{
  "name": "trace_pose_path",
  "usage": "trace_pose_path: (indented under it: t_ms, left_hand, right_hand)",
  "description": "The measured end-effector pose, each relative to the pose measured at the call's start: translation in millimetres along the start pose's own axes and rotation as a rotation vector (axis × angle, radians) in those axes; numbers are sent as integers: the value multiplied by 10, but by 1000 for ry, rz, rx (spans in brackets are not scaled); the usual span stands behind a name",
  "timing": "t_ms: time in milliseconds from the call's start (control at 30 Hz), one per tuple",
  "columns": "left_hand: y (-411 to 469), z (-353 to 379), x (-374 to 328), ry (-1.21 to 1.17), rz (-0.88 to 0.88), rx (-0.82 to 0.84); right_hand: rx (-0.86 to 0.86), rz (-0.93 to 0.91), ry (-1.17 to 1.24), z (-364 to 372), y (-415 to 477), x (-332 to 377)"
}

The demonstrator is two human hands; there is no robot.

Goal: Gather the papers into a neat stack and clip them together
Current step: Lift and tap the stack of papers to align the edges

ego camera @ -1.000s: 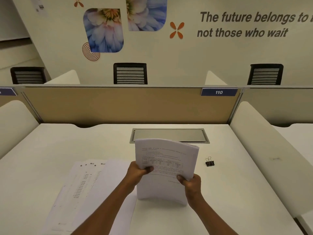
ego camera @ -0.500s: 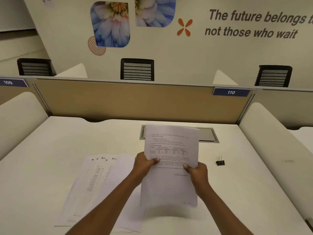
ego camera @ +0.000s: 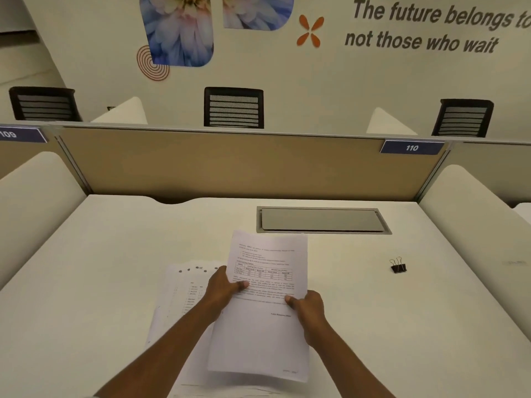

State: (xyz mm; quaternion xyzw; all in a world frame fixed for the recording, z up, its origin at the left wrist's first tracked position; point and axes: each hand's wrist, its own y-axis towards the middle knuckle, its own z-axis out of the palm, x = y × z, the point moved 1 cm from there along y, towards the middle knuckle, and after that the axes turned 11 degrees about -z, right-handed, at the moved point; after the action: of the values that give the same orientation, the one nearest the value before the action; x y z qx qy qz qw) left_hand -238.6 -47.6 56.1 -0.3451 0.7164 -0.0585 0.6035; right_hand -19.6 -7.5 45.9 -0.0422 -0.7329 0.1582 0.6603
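Observation:
A stack of white printed papers (ego camera: 267,331) is held above the white desk (ego camera: 100,268), its top sheet showing text and a small table. My left hand (ego camera: 222,291) grips the stack's left edge, thumb on top. My right hand (ego camera: 309,310) grips its right edge the same way. More loose sheets (ego camera: 184,294) lie flat on the desk to the left, partly hidden under my left arm and the stack. A black binder clip (ego camera: 398,266) sits alone on the desk to the right of the stack.
A grey metal cable hatch (ego camera: 321,220) is set into the desk behind the papers. A tan divider panel (ego camera: 230,165) closes the far edge, with white padded side dividers left and right. Black chairs stand beyond the panel.
The held stack has come down from standing nearly upright to lying flatter and lower over the desk. Both hands keep their grip on its sides. The camera has tilted down.

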Motion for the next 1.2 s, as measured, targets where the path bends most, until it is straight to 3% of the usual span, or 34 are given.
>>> trace_pose_path:
  t_ms: [233, 333, 433, 500, 633, 833, 1033, 1200]
  left_hand:
    - [125, -148, 255, 24, -112, -113]
    - [120, -133, 309, 167, -88, -160]
    - [111, -113, 376, 390, -93, -243]
    - [136, -96, 409, 532, -152, -273]
    - [141, -62, 402, 590, -245, -259]
    - [134, -114, 415, 376, -237, -230]
    - [52, -226, 424, 47, -187, -166]
    - [55, -313, 483, 54, -154, -193]
  right_hand:
    - [-62, 56, -217, 338, 15, -219]
    - [-128, 57, -399, 462, -38, -250]
    - [-156, 122, -770, 567, -86, -208]
    - [-138, 176, -848, 621, -101, -176]
    - [-102, 197, -850, 670, -77, -173]
    - [-89, 143, -825, 678, -60, -189]
    - [-58, 57, -615, 748, -46, -160]
    - [-27, 37, -590, 864, 47, -253]
